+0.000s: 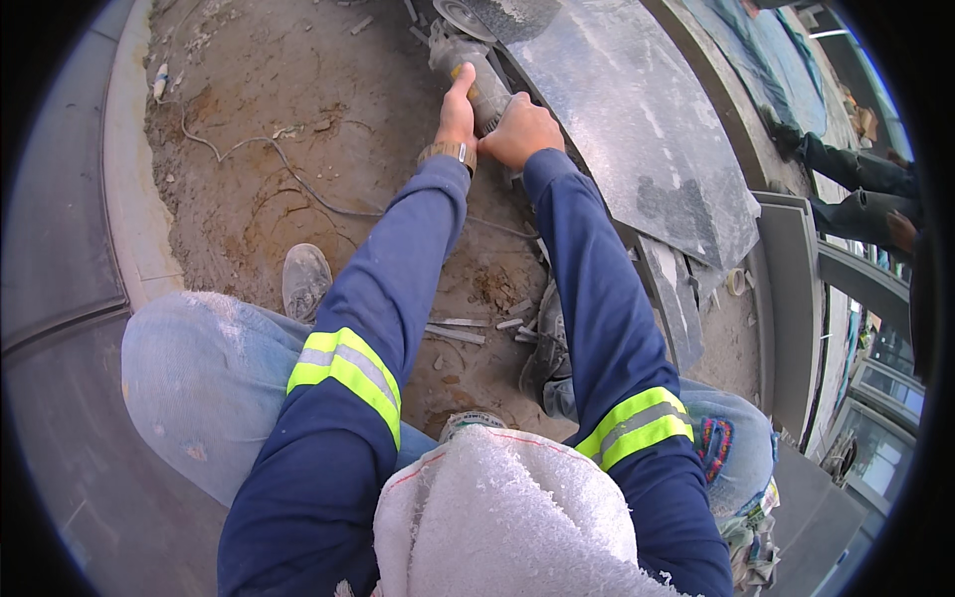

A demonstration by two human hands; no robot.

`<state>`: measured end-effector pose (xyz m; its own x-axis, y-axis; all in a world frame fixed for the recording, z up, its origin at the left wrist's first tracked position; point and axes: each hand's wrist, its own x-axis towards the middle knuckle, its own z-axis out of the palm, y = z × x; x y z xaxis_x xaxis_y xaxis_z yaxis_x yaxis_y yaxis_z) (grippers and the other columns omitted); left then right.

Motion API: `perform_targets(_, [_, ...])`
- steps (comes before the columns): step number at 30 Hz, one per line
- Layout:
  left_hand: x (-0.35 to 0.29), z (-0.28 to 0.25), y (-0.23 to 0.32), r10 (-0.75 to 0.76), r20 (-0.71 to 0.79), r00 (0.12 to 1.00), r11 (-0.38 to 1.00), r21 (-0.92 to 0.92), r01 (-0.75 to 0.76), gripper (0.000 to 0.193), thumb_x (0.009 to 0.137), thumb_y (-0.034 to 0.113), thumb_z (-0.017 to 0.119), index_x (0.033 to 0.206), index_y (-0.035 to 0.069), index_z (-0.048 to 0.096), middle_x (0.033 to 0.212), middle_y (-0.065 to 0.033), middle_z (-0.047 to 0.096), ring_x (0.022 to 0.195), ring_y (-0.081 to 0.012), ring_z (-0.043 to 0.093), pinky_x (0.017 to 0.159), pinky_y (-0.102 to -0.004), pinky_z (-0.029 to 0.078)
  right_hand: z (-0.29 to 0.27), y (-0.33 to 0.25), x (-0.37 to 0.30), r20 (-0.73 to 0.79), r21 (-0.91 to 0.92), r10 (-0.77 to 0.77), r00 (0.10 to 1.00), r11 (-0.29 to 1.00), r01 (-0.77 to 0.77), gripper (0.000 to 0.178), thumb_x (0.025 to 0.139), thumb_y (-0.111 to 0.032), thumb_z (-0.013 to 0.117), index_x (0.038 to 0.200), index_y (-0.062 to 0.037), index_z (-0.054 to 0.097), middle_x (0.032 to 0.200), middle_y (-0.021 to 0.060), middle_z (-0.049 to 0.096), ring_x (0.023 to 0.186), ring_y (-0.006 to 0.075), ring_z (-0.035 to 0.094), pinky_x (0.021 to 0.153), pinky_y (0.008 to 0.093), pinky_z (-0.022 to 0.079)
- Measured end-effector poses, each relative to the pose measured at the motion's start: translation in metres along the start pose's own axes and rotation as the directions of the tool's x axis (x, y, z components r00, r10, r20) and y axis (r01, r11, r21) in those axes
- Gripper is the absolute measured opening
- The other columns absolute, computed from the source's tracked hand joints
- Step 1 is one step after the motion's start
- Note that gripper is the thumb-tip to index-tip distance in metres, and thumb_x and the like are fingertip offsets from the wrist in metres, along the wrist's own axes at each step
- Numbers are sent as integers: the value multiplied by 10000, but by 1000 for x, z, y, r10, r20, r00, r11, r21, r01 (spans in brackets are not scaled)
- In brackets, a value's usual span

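Grinder (483,92), a dusty grey angle tool with a cylindrical body and a round disc or guard (465,17) at its head, held in two bare hands beside the far left part of a broad, flat, pale-grey stone slab (637,109). The left hand (458,117), with a beige band (448,152) at its wrist, is wrapped round the body on the side away from the slab, its thumb laid forward along the casing. The right hand (524,131) is closed round the rear end of the tool and is the nearer of the two to the slab. The long axis of the body points away from the person and slightly leftward, roughly parallel to the slab's left edge; this alignment is judged to be the relation governing any movement of the head. The round part lies just by the slab's far left corner; whether it touches the stone cannot be told. On the dirt left of the slab lie a thin grey cable (353,213), its junction with the tool not visible, and narrow grey strips (458,333).
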<state>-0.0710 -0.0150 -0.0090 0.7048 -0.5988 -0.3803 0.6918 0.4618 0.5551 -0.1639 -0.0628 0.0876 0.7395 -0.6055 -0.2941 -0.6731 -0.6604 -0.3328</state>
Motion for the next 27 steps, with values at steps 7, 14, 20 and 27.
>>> perform_targets(7, [10,0,5,45,13,999,999,26,-45,530,954,484,616,1258,51,592,1185,-104,657,1050,-265,632,943,-420,499,3,-2,13,-3,-7,-4,1000,1000,4,715,720,-323,767,1258,79,519,1183,277,663,1141,393,648,987,414,517])
perform_targets(14, [8,2,5,17,-22,1000,1000,8,-17,495,951,474,624,1214,55,606,1175,-111,669,1064,-278,633,961,-426,494,0,-1,14,20,-9,10,1000,1000,-10,732,709,-330,782,1264,68,516,1188,270,663,1146,387,648,990,413,517])
perform_targets(20, [2,0,-1,29,-28,999,999,16,-28,507,952,476,622,1228,51,602,1168,-108,669,1066,-276,633,968,-427,491,4,4,5,4,12,-5,1000,1000,5,715,699,-320,790,1240,67,527,1177,274,665,1126,397,655,977,427,524])
perform_targets(27, [-20,5,-13,-1,-50,999,1000,3,1,540,950,499,616,1244,46,596,1171,-103,669,1060,-274,637,959,-421,498,8,19,-11,-31,25,-10,999,1000,11,770,637,-384,846,1178,77,549,1117,300,676,1077,420,668,933,448,537])
